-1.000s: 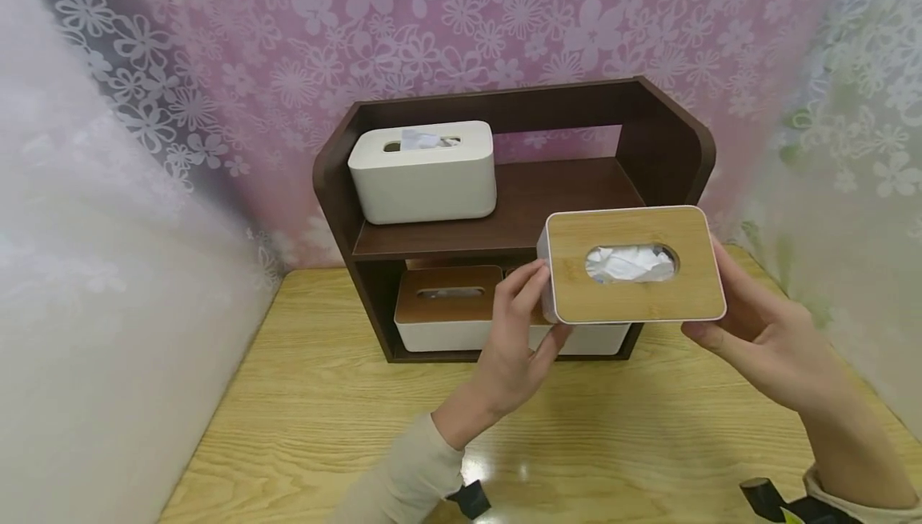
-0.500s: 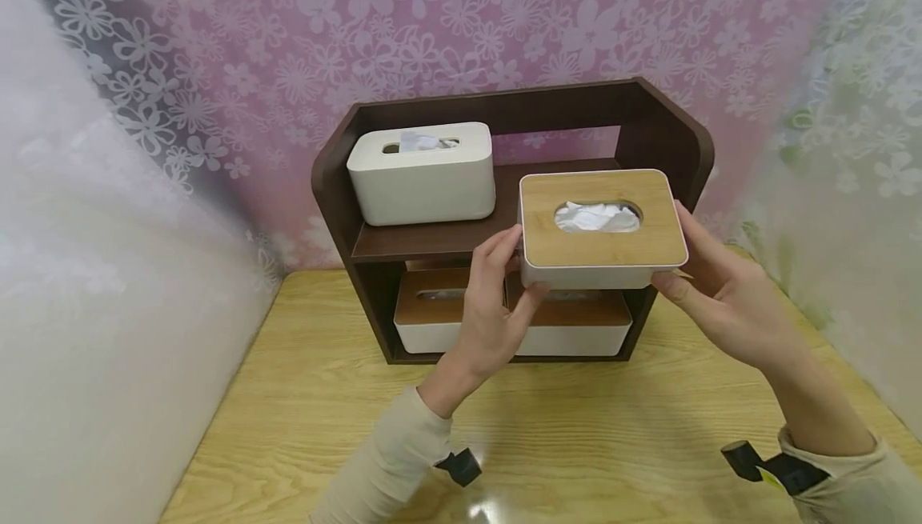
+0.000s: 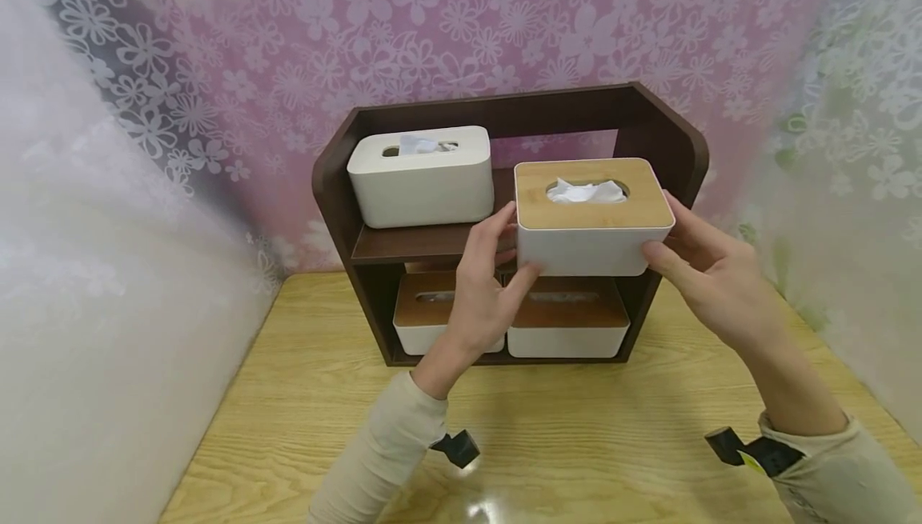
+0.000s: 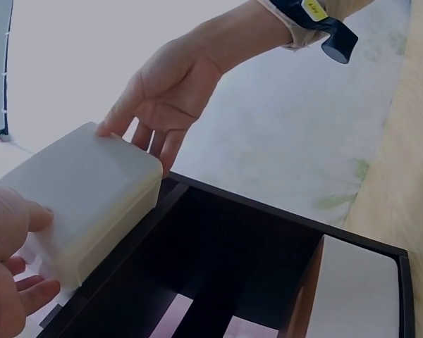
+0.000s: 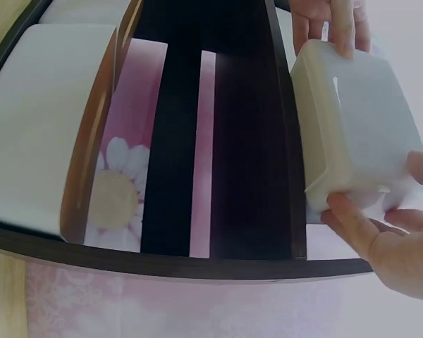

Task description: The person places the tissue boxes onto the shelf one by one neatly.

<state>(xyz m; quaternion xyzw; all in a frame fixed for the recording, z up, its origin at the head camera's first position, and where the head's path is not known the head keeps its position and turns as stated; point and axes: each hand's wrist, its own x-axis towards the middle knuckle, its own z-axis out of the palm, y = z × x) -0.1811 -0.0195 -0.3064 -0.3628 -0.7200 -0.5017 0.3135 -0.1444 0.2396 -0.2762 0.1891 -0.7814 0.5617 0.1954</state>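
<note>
Both hands hold a white tissue box (image 3: 583, 254) with a light bamboo lid, and tissue shows in its oval slot. My left hand (image 3: 481, 304) grips the left end, thumb at the front lower corner. At the opposite end my right hand (image 3: 720, 288) grips with its thumb on the front face. The box is in front of the upper level of a dark brown shelf (image 3: 333, 188), at its right half. In the right wrist view the underside of the tissue box (image 5: 374, 105) shows close to the shelf board's edge; contact with it cannot be told.
An all-white tissue box (image 3: 425, 196) stands on the upper level at left. Below, two white tissue boxes with brown lids, a left one (image 3: 414, 338) and a right one (image 3: 569, 342), stand side by side. The shelf stands on a wood-grain table (image 3: 288, 428) before a floral backdrop (image 3: 461, 28).
Both hands have carried the bamboo-lidded tissue box left and toward the shelf's upper level. It has tipped more upright, so its white front face now shows.
</note>
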